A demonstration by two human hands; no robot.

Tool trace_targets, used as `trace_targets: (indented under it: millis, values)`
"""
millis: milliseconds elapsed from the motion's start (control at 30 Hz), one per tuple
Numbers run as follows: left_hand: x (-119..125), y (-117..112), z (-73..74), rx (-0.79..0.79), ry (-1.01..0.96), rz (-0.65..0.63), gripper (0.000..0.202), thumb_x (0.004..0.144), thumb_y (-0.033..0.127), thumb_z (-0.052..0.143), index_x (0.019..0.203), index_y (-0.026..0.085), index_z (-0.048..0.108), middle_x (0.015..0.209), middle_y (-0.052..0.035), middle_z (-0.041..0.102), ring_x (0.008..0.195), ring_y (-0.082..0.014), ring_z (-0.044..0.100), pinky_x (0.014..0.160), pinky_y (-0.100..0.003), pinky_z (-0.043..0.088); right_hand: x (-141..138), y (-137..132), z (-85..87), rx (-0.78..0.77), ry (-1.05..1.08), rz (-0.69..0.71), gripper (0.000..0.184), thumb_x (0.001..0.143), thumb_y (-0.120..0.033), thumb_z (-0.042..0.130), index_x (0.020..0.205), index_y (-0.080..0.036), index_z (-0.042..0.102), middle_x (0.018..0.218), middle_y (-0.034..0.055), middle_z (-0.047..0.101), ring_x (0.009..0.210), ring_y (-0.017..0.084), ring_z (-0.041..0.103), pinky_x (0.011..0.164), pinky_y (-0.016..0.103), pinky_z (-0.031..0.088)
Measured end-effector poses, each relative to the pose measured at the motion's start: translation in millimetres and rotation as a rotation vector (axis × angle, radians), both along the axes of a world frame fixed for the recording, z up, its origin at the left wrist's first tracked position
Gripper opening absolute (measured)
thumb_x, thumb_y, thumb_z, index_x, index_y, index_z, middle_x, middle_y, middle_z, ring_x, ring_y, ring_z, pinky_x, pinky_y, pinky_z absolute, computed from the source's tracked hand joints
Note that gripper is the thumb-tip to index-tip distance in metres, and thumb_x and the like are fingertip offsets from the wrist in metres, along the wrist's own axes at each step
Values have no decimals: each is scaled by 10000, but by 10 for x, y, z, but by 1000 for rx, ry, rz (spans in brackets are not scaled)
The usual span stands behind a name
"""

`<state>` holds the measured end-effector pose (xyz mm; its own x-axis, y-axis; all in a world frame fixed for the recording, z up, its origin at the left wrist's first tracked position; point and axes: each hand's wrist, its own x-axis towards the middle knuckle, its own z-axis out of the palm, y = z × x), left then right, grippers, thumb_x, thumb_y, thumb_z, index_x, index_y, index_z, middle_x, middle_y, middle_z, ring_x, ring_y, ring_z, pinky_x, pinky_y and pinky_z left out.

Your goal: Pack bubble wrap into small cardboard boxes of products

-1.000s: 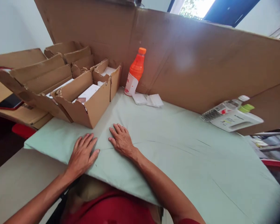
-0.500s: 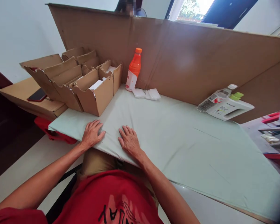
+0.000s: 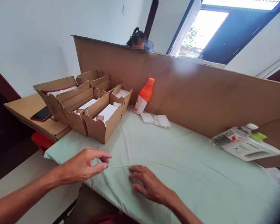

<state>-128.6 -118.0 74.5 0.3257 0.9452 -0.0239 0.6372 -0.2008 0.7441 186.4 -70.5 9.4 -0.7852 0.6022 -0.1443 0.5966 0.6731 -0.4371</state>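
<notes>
My left hand (image 3: pixel 85 165) hovers above the near left part of the cloth-covered table (image 3: pixel 189 180), fingers apart and nothing in them. To its right, my right hand (image 3: pixel 148 183) is low over the cloth with its fingers spread and bare; whether the fingertips touch the cloth I cannot tell. Beyond my left hand stands a cardboard box (image 3: pixel 113 130), which holds a white box (image 3: pixel 108 112). Beside it is another open cardboard box (image 3: pixel 78 124) with white packages inside. Farther back, two flat white packets (image 3: pixel 162 121) lie near an orange-capped bottle (image 3: pixel 144 96).
A clear plastic bottle (image 3: pixel 231 137) leans by a white jug (image 3: pixel 254 149) with a green cap on the right. A tall cardboard panel (image 3: pixel 189 96) bounds the table's back. On a flat carton (image 3: pixel 21 109) at left lies a phone (image 3: pixel 41 114). A person's head (image 3: pixel 137 39) shows behind the panel.
My left hand has lifted off the cloth. My right hand has shifted, with its fingers turned to the left. The view has tilted up, so more of the room and the boxes' contents show.
</notes>
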Motion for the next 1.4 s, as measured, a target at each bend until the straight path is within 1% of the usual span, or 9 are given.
trace_targets:
  millis: [100, 200, 333, 500, 833, 967, 1100, 1267, 1400]
  values:
    - [-256, 508, 732, 307, -14, 96, 373, 941, 442, 520, 1126, 222, 759, 1047, -37, 801, 950, -194, 729, 863, -261, 554, -123, 754, 613, 46, 87, -4, 258, 926, -294, 630, 1138, -223, 758, 1177, 88, 773, 1113, 242, 707, 1004, 398, 536]
    - [-359, 1311, 1026, 370, 241, 143, 371, 930, 347, 466, 1122, 225, 759, 1080, -28, 789, 949, -204, 714, 859, -280, 536, -598, 1709, 1265, 308, 158, -126, 264, 943, -273, 575, 1135, -213, 746, 1180, 86, 770, 1085, 246, 709, 954, 388, 538]
    - [-275, 2240, 866, 251, 650, 52, 399, 841, 309, 549, 1191, 217, 719, 1175, -80, 761, 1066, -274, 705, 904, -347, 531, -1479, 2815, 1779, 554, -107, -224, 343, 983, -232, 485, 1249, -178, 696, 1232, 106, 743, 1096, 238, 696, 927, 356, 520]
    - [-147, 2679, 600, 187, 780, 95, 396, 821, 392, 625, 1170, 225, 711, 1143, -128, 760, 1073, -343, 704, 862, -404, 547, -2196, 3557, 1633, 435, -463, -151, 358, 830, -292, 741, 1153, -139, 748, 1203, 128, 751, 1105, 280, 697, 922, 365, 524]
    - [-93, 2703, 646, 205, 765, 187, 240, 862, 207, 527, 980, 214, 736, 973, -82, 779, 931, -282, 723, 769, -341, 509, -2105, 3613, 1591, 491, -338, -166, 309, 894, -173, 583, 1171, -132, 713, 1208, 147, 739, 1125, 262, 680, 957, 367, 485]
    - [-265, 2331, 1061, 451, 397, 428, 197, 900, 268, 528, 930, 183, 703, 848, -21, 739, 744, -170, 651, 714, -284, 492, -1500, 3262, 1892, 697, -1, -302, 311, 945, -270, 496, 1161, -144, 680, 1118, 98, 737, 1030, 252, 673, 928, 400, 486]
    - [100, 2228, 1392, 732, 125, 431, 244, 955, 294, 502, 1049, 156, 680, 934, -24, 719, 779, -143, 635, 748, -284, 508, -567, 2924, 2111, 792, 206, -414, 306, 945, -395, 552, 1025, -141, 704, 883, 57, 719, 812, 190, 656, 775, 354, 505]
    - [706, 2648, 1348, 592, 254, 139, 346, 923, 275, 594, 1249, 184, 667, 1054, -46, 737, 929, -198, 678, 862, -336, 512, 318, 3145, 2079, 846, 81, -498, 445, 831, -652, 683, 1031, -259, 743, 798, 42, 726, 747, 217, 692, 719, 420, 527]
    - [160, 2615, 1267, 521, 325, 190, 360, 905, 273, 531, 1205, 180, 707, 1008, -37, 753, 897, -192, 685, 842, -318, 505, 170, 3346, 1972, 743, 126, -466, 450, 859, -612, 659, 1105, -250, 764, 881, 72, 760, 817, 247, 735, 722, 418, 554]
